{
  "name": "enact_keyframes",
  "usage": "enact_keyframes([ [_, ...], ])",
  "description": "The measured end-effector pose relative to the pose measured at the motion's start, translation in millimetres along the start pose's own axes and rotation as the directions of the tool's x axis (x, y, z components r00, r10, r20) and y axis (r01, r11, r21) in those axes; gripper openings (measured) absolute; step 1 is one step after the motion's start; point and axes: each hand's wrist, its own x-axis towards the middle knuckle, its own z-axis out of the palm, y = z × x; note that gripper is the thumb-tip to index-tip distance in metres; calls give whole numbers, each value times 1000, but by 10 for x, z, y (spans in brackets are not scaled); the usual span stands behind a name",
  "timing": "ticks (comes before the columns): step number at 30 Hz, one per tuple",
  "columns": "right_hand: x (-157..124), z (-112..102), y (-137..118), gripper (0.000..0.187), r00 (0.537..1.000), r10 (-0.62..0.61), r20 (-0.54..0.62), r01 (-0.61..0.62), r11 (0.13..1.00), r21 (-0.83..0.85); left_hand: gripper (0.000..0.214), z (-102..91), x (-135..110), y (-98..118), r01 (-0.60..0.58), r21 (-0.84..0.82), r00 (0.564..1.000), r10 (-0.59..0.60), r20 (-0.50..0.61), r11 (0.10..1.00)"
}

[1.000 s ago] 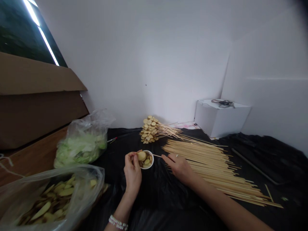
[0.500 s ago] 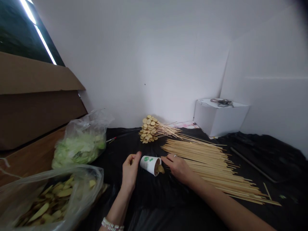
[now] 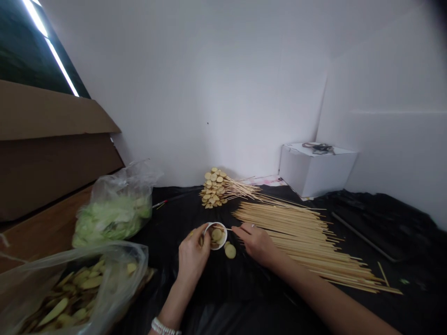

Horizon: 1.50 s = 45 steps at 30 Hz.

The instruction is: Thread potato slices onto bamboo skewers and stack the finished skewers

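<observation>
My left hand [image 3: 191,256] grips a small white paper cup [image 3: 215,235] with its mouth tilted toward me, and pale round potato slices [image 3: 216,234] sit inside. My right hand [image 3: 254,243] pinches a thin bamboo skewer [image 3: 228,228], whose tip reaches the cup's rim. One loose potato slice [image 3: 230,251] lies on the black plastic sheet [image 3: 223,298] just below the cup, between my hands. A second slice is partly hidden behind the cup.
A large fan of bare bamboo skewers [image 3: 296,242] lies to the right. Behind it is a bundle of skewered potato slices [image 3: 213,188]. On the left are a bag of sliced potatoes [image 3: 75,293] and a bag of shredded green vegetable [image 3: 113,216]. A white box [image 3: 314,170] stands at the back.
The cup, lying on its side on the sheet before, is now lifted in my left hand with its mouth toward me. Loose slices now lie on the sheet beside it.
</observation>
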Motion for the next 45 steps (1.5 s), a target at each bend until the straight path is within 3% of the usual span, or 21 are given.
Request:
enact_keyframes([
  [4,-8,-29,-12,44,997,16,-80,-15,1000,15,33,-103,74,-17,193,-89,976,-200,-81,977],
  [7,-3,-52,-22,40,993,39,-116,-34,999,42,35,-171,119,-23,322,-138,941,-333,-65,937],
  [10,4,-64,-16,37,990,69,-122,-61,996,66,33,-216,152,-46,371,-163,924,-381,-34,914],
  [16,5,-65,11,35,990,103,-95,-94,991,97,32,-226,165,-118,387,-164,921,-391,11,907],
  [23,-2,-66,9,34,992,102,-76,-94,991,95,43,-245,173,-95,346,-372,887,-429,-170,861],
  [26,-7,-53,20,34,992,100,-76,-93,992,89,37,-256,112,48,247,-410,918,-348,-192,878],
  [29,-11,-48,37,33,993,103,-64,-97,992,83,29,-210,-17,249,74,-389,994,-102,-51,918],
  [31,-14,-48,50,34,993,106,-50,-102,991,82,27,-132,-112,370,49,-426,987,22,161,904],
  [34,-21,-50,67,33,992,117,-44,-113,990,79,39,21,-202,461,281,-553,891,1,453,784],
  [37,-21,-64,72,31,990,137,-44,-134,989,69,44,112,-204,454,582,-640,740,-1,672,501],
  [38,-19,-74,72,31,989,141,-42,-138,988,68,40,114,-190,445,636,-654,715,7,699,409],
  [40,-11,-101,73,31,988,147,-47,-144,987,69,34,82,-154,438,675,-679,710,-3,704,287],
  [45,16,-178,75,29,981,158,-114,-147,984,97,48,-30,-90,463,634,-741,770,-98,630,222],
])
